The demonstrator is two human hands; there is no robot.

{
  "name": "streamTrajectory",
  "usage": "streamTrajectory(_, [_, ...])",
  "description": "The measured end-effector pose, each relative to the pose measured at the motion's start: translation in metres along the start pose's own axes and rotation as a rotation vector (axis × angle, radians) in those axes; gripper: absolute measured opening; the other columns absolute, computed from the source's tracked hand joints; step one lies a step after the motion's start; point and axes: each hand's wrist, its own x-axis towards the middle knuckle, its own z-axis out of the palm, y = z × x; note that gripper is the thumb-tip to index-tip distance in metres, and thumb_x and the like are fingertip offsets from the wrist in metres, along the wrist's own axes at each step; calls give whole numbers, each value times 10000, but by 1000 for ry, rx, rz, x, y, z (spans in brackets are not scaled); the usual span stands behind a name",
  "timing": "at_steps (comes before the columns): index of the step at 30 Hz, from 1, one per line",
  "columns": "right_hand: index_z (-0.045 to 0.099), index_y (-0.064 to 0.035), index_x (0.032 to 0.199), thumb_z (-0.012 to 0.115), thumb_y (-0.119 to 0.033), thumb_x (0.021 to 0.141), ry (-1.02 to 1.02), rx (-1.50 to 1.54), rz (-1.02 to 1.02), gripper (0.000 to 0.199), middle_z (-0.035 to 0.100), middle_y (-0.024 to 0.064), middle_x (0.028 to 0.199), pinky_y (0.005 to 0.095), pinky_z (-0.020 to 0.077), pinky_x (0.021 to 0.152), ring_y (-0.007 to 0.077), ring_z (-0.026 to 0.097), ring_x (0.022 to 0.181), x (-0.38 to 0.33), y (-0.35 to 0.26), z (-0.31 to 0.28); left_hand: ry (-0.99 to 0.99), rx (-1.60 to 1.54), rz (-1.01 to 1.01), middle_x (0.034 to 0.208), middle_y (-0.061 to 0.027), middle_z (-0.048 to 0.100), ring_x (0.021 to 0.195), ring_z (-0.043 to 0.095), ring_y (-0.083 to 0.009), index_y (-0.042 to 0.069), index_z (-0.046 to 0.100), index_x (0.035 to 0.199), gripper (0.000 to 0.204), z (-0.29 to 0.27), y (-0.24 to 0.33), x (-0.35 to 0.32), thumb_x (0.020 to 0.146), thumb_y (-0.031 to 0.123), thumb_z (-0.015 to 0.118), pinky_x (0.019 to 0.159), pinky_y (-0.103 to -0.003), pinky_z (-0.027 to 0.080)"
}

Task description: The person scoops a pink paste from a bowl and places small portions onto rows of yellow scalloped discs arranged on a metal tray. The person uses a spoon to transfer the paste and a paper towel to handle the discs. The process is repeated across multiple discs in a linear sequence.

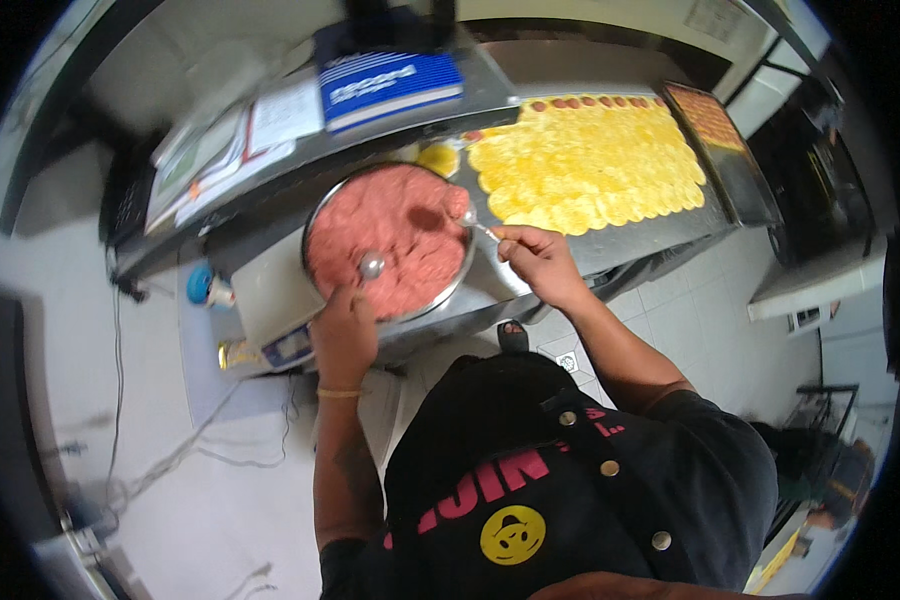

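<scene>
A large round metal bowl [310,210] is filled with pink minced meat [395,225]. My left hand [348,330] is closed at the bowl's near edge, holding a metal spoon [372,264] whose rounded end rests over the meat. Over the bowl's right rim, my right hand [540,262] grips a second spoon [484,230] by its handle, with a lump of meat [457,203] at its tip. To the right of the bowl, yellow round wrappers [590,165] lie overlapping in rows on the table. Small meat portions [590,102] line their far row.
A dark tray [755,190] with reddish pieces stands at the wrappers' right end. Above the bowl, a shelf [300,165] carries a blue box [390,88] and papers [285,115]. A scale [288,347] sits left of the bowl. Another person [840,480] is at far right.
</scene>
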Motion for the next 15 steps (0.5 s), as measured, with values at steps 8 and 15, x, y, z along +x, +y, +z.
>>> streamTrajectory(8, [748,15,1237,679,-73,1016,461,-341,-497,248,754,84,990,291,542,826,135,687,915,68,-38,-158,-159,143,-153,845,-271,685,775,677,-479,14,692,1015,171,-11,37,18,999,136,573,671,-496,524])
streamTrajectory(15, [765,-34,1228,647,80,930,543,-550,-752,341,724,163,971,336,562,789,259,704,868,177,1,-179,-211,217,-431,772,-254,654,705,654,-452,1,639,919,174,-12,65,27,1022,133,590,633,-448,507])
